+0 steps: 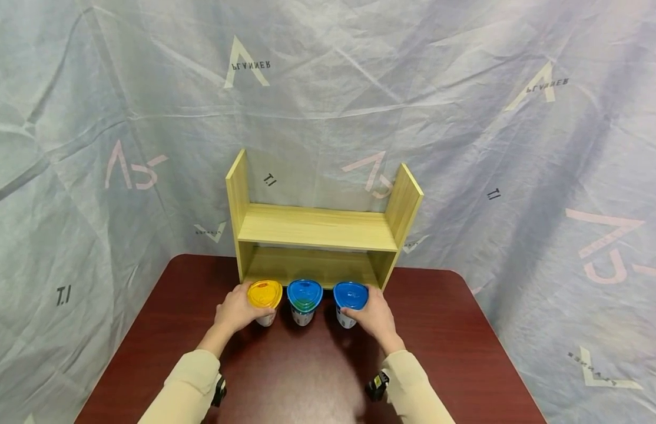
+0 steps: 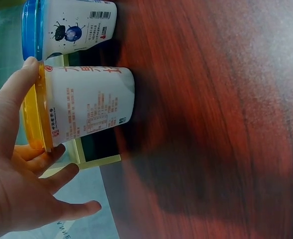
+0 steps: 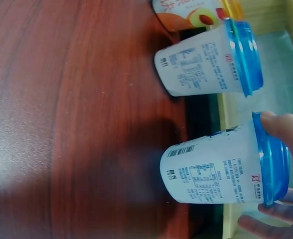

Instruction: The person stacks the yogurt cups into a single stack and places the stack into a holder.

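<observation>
Three white plastic cups with lids stand in a row on the table in front of a wooden shelf. My left hand [image 1: 237, 310] holds the yellow-lidded cup [image 2: 89, 102] by its lid, thumb on one side and fingers on the other. At the right end, a blue-lidded cup [image 3: 211, 169] has its lid between the thumb and fingers of my right hand [image 1: 377, 321]. Between them stands the middle blue-lidded cup [image 1: 305, 296], which neither hand touches. Printed text and barcodes show on the cup sides in the wrist views.
Close behind the cups is the light wooden two-tier shelf [image 1: 317, 227], with raised side panels. The dark red-brown table [image 1: 285, 377] runs toward me. A grey printed curtain [image 1: 317, 88] hangs behind and along both sides.
</observation>
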A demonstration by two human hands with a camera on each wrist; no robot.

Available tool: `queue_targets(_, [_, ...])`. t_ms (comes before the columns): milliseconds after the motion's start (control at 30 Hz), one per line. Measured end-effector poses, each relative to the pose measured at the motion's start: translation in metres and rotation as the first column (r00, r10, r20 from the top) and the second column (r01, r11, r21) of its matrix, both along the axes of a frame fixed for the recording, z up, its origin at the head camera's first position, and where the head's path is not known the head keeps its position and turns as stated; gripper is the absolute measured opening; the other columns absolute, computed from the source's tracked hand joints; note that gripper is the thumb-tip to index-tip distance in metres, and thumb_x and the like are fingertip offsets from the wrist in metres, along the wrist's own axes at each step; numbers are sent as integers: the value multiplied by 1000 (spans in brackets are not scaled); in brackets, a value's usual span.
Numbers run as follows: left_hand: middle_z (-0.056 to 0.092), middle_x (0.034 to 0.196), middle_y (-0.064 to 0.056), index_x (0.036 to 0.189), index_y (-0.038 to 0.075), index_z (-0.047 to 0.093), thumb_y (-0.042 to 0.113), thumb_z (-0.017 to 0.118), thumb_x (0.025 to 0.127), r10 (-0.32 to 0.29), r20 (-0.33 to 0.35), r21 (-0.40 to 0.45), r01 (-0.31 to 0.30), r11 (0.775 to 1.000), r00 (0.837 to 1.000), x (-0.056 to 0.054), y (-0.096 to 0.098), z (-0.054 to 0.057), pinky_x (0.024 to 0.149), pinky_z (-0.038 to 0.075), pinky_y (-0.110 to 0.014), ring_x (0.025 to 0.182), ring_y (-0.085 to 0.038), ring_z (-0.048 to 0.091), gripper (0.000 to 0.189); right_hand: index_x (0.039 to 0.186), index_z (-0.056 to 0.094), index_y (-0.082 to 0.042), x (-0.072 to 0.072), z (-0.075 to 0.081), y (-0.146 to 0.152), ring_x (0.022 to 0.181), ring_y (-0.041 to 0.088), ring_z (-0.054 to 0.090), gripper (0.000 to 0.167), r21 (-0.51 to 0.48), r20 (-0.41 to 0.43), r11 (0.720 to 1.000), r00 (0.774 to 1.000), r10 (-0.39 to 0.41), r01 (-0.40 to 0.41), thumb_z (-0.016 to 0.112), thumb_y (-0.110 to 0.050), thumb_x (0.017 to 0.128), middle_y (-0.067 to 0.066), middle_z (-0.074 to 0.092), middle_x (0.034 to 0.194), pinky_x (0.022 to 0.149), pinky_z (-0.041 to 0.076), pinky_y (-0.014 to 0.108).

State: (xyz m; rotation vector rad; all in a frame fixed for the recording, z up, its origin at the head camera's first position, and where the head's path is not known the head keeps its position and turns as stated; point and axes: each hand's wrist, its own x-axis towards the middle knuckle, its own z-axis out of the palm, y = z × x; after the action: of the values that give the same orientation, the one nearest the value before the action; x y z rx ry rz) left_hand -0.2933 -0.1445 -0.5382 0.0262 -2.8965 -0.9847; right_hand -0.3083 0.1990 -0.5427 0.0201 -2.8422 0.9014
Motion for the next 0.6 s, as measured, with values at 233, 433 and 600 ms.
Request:
queue_targets(233, [60,127,-19,142,6,50,53,87,72,0,16,-20,0,1000,1000,1,-1,2,87,43,-70,111,-41,59,92,143,47,1,3,16,3,114,40,60,93,-4,4,1000,1000,-9,9,89,-46,74,23,56,131,91,51,58])
queue_targets(433, [60,127,-20,143,5,49,50,88,73,-1,19,-2,1,1000,1000,1,0,3,88,43,-71,111,-41,59,91,143,47,1,6,36,1,115,41,59,93,-14,-3,1000,1000,-13,13,88,-45,74,23,54,134,92,51,59])
queue_targets(600, [59,128,-20,144,6,48,49,88,73,-1,28,9,1,1000,1000,1,0,5,88,43,-70,112,-41,59,92,144,47,0,9,52,-3,115,39,59,92,-43,-22,999,1000,11,-12,87,-46,75,22,55,134,92,51,58])
